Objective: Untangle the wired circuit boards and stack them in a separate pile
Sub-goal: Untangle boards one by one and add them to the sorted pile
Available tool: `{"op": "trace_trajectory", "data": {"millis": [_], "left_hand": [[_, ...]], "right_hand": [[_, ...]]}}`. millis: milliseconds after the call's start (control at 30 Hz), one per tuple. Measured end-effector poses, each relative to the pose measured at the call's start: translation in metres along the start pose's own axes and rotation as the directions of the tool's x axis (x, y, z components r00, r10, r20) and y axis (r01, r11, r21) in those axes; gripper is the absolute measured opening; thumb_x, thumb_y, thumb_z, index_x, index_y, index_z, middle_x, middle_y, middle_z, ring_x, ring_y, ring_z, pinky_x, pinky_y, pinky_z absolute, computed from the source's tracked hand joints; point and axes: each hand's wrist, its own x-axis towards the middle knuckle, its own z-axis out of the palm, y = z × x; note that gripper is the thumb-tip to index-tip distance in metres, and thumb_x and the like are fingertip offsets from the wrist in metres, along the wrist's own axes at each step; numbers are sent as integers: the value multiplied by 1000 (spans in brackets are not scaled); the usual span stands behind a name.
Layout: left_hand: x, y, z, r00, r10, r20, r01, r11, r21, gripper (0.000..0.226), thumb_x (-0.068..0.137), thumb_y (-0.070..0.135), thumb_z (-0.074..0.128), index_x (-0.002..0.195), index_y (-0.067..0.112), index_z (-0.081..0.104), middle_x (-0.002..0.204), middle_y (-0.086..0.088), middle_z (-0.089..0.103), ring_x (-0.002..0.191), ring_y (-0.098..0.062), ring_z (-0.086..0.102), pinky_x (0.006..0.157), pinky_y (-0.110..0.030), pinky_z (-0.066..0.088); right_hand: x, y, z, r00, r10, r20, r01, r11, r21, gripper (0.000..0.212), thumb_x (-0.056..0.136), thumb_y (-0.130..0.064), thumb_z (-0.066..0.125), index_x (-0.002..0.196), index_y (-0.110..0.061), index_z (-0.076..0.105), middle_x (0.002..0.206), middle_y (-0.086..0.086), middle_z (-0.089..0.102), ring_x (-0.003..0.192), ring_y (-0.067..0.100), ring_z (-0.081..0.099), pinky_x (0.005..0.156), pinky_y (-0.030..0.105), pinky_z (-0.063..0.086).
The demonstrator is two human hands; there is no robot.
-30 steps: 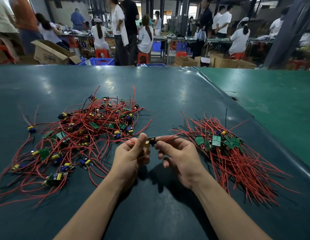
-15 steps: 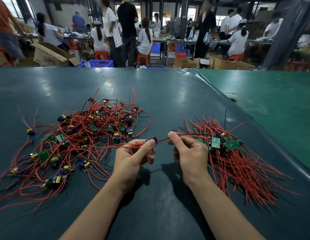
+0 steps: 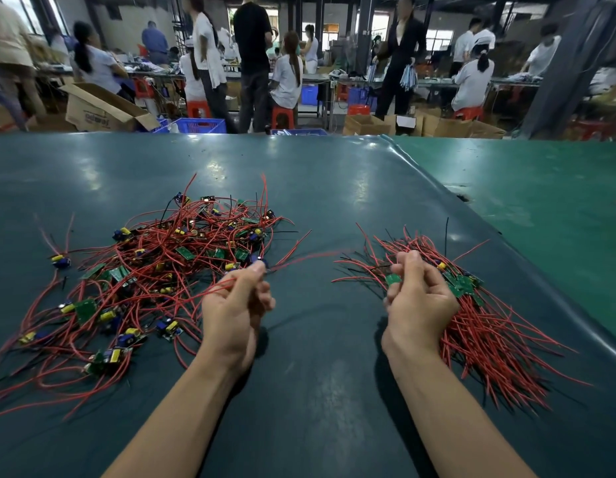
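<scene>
A tangled heap of wired circuit boards [image 3: 168,270], green boards with red and black leads, lies left of centre on the dark mat [image 3: 316,391]. My left hand [image 3: 235,305] is at the heap's right edge and pinches one small board [image 3: 260,261] between thumb and fingers. That board's red leads trail off blurred to the right. The sorted pile [image 3: 485,322] lies at the right with its leads running toward me. My right hand [image 3: 418,298] hovers over the pile's left edge with its fingers curled. I see nothing plainly held in it. A green board [image 3: 392,279] sits beside its fingers.
The dark mat's raised seam [image 3: 506,243] runs diagonally at the right, with a lighter green table surface [image 3: 547,188] beyond it. Past the far edge are people at benches, open cardboard boxes [image 3: 103,108], blue crates [image 3: 199,125] and red stools.
My hands have moved apart. The right hand slid right along the leads to the sorted pile and no longer pinches them, while the left hand keeps the board by the heap.
</scene>
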Motion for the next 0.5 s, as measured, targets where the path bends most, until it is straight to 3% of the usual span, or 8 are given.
{"op": "trace_trajectory", "data": {"millis": [133, 233, 300, 400, 500], "left_hand": [[3, 2, -3, 998, 17, -59, -18, 1000, -18, 20, 93, 9, 59, 75, 17, 54, 61, 2, 55, 55, -8, 52, 54, -19, 45], [0, 2, 0, 999, -18, -27, 16, 998, -61, 17, 83, 17, 66, 72, 18, 53, 63, 2, 57, 59, -10, 55, 64, -23, 47], [0, 6, -1, 999, -37, -12, 35, 993, -114, 13, 76, 20, 68, 73, 19, 55, 64, 2, 61, 61, -10, 58, 67, -23, 50], [0, 6, -3, 998, -52, 20, 54, 986, -160, 11, 74, 18, 68, 78, 15, 58, 66, 0, 63, 59, -10, 61, 65, -20, 54], [-3, -2, 3, 993, -81, 88, 87, 994, -65, 13, 73, 14, 68, 83, 9, 60, 63, 0, 62, 55, -9, 59, 60, -18, 54]], "right_hand": [[-10, 0, -1, 988, -48, 147, 62, 994, -91, 26, 98, -22, 59, 74, -19, 68, 59, -7, 61, 41, 9, 41, 39, 21, 30], [-31, 4, 4, 924, -139, 357, 224, 952, -210, 27, 98, -31, 57, 75, -24, 69, 59, -8, 60, 48, 7, 46, 46, 19, 36], [-31, 3, 4, 912, -132, 387, 239, 940, -242, 26, 98, -31, 57, 76, -23, 69, 58, -10, 59, 51, 4, 49, 52, 21, 39], [-25, 2, 4, 906, 63, 419, 63, 958, -279, 27, 96, -29, 61, 77, -13, 70, 54, -9, 56, 46, 8, 45, 43, 21, 35], [-35, 3, 8, 783, 261, 565, -141, 958, -248, 40, 84, -41, 66, 89, -1, 69, 58, -4, 56, 41, 9, 43, 35, 18, 30]]}}
